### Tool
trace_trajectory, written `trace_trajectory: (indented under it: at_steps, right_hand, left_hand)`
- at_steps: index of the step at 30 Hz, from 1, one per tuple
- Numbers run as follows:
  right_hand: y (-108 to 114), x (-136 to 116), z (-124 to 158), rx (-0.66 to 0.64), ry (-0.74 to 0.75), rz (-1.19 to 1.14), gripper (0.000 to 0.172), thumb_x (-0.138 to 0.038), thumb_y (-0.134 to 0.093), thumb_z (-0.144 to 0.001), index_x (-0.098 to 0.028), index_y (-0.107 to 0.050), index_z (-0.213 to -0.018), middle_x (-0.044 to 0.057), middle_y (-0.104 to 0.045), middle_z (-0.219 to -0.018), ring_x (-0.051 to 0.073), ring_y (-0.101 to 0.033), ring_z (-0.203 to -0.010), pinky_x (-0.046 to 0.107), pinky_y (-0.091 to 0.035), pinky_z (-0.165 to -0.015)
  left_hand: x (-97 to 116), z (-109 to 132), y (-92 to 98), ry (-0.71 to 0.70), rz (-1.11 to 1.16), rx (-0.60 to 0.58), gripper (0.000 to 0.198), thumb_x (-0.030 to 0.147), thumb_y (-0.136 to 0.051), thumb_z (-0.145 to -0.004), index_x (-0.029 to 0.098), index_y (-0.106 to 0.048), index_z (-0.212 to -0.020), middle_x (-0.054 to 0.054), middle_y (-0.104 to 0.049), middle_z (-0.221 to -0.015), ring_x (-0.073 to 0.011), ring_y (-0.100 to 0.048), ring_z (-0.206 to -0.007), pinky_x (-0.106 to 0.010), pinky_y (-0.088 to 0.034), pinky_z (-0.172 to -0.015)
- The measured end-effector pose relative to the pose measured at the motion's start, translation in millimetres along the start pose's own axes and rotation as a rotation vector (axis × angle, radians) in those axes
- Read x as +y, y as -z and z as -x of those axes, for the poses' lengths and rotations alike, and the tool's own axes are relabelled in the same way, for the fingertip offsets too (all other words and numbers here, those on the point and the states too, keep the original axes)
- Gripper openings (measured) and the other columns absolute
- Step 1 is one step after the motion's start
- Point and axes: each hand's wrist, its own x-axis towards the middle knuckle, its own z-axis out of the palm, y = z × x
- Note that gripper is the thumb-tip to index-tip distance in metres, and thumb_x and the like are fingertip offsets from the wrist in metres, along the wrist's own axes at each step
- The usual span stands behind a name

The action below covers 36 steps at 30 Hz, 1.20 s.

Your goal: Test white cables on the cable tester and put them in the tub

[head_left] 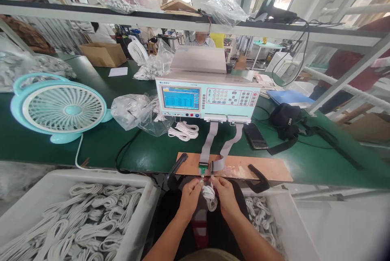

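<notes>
A coiled white cable (pixel 210 200) hangs between my two hands at the front edge of the bench. My left hand (pixel 192 192) pinches one end of it, right at a small green circuit board (pixel 203 170). With its fingers closed, my right hand (pixel 223 191) grips the other end beside a second dark connector (pixel 212 166). Grey ribbon cables (pixel 209 143) run from both connectors up to a tester (pixel 210 98) with a lit blue screen. Whether the plugs are fully seated is hidden by my fingers.
An orange-brown board (pixel 243 165) lies at the edge, with black clamps (pixel 258 177) on it. White bins (pixel 146 192) of coiled cables flank my legs. A fan (pixel 63 108), bagged cables (pixel 131 108), a loose coil (pixel 183 131) and a phone (pixel 256 135) lie on the green bench.
</notes>
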Motion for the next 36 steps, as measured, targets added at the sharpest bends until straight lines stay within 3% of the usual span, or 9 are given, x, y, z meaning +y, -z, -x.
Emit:
trace_trajectory:
  at_steps: [5,14,19,21,23,26,30,33,36]
  right_hand:
    - [1.4,0.7,-0.6,-0.007,0.028,0.046,0.032,-0.045,-0.067,-0.066,-0.013,-0.066,-0.064,-0.002,-0.052,-0.049,0.010,-0.039,-0.047,0.023,-0.032,-0.049]
    - [-0.6,-2.1,0.1,-0.038,0.017,-0.022,0.030,-0.042,-0.066,-0.068,-0.013,-0.069,-0.071,0.004,-0.067,-0.066,0.016,-0.055,-0.059,0.026,-0.042,-0.059]
    - [0.9,-2.9,4.1,0.043,-0.031,0.059,0.031,-0.041,-0.071,-0.062,-0.013,-0.069,-0.075,0.002,-0.066,-0.061,0.017,-0.056,-0.057,0.026,-0.043,-0.055]
    - [3.9,-0.2,0.5,0.082,-0.044,0.112,0.030,-0.039,-0.073,-0.059,-0.013,-0.069,-0.074,0.003,-0.068,-0.065,0.017,-0.058,-0.062,0.026,-0.045,-0.058]
    - [6.5,3.5,-5.3,0.096,-0.064,0.140,0.030,-0.038,-0.074,-0.058,-0.013,-0.069,-0.075,0.004,-0.069,-0.072,0.018,-0.059,-0.069,0.026,-0.046,-0.062]
    - [8.9,7.2,-10.2,0.098,-0.098,0.139,0.032,-0.038,-0.074,-0.056,-0.014,-0.069,-0.076,0.005,-0.070,-0.079,0.021,-0.060,-0.078,0.027,-0.048,-0.067]
    - [9.3,7.5,-9.2,0.116,-0.114,0.091,0.032,-0.034,-0.078,-0.051,-0.016,-0.070,-0.075,0.005,-0.070,-0.081,0.022,-0.060,-0.084,0.025,-0.050,-0.068]
    - [8.9,7.3,-9.3,0.114,-0.125,0.077,0.034,-0.034,-0.079,-0.048,-0.015,-0.070,-0.074,0.006,-0.070,-0.080,0.022,-0.060,-0.082,0.026,-0.051,-0.065]
    - [9.0,7.0,-9.8,0.120,-0.117,0.094,0.035,-0.036,-0.079,-0.048,-0.015,-0.070,-0.074,0.006,-0.070,-0.079,0.023,-0.061,-0.081,0.026,-0.052,-0.064]
  left_hand:
    - [0.6,1.2,-2.4,-0.016,0.043,-0.004,0.024,0.033,-0.053,-0.075,0.016,-0.057,-0.059,0.002,-0.052,-0.059,-0.0132,-0.046,-0.060,-0.021,-0.037,-0.058]
    - [-3.4,3.0,-13.0,-0.027,0.001,0.049,0.031,0.042,-0.050,-0.078,0.015,-0.060,-0.066,0.000,-0.056,-0.060,-0.0147,-0.049,-0.061,-0.023,-0.038,-0.059]
    - [17.5,19.8,4.7,-0.102,-0.170,0.118,0.027,0.035,-0.048,-0.080,0.018,-0.060,-0.063,0.000,-0.058,-0.062,-0.0158,-0.052,-0.064,-0.024,-0.039,-0.063]
    - [29.6,30.3,27.2,-0.198,-0.224,0.143,0.023,0.032,-0.046,-0.082,0.020,-0.062,-0.071,-0.002,-0.064,-0.076,-0.0172,-0.056,-0.075,-0.025,-0.041,-0.071]
    - [35.6,39.1,64.8,-0.258,-0.383,0.218,0.021,0.030,-0.043,-0.083,0.022,-0.063,-0.081,-0.003,-0.065,-0.088,-0.0177,-0.057,-0.083,-0.026,-0.041,-0.079]
    - [28.8,51.0,148.8,-0.109,-0.868,0.473,0.023,0.030,-0.041,-0.084,0.024,-0.061,-0.094,-0.003,-0.064,-0.095,-0.0174,-0.056,-0.092,-0.026,-0.039,-0.086]
    - [0.3,68.0,259.4,0.110,-1.108,0.655,0.032,0.031,-0.049,-0.079,0.018,-0.057,-0.107,-0.013,-0.054,-0.117,-0.0296,-0.043,-0.110,-0.043,-0.031,-0.093]
    - [-26.8,80.4,294.0,0.230,-1.232,0.711,0.037,0.039,-0.053,-0.075,0.016,-0.059,-0.103,-0.017,-0.054,-0.116,-0.0376,-0.038,-0.113,-0.055,-0.025,-0.091]
    - [-51.0,86.6,293.9,0.242,-1.330,0.694,0.035,0.043,-0.052,-0.075,0.017,-0.063,-0.096,-0.015,-0.059,-0.104,-0.0362,-0.040,-0.110,-0.056,-0.018,-0.094]
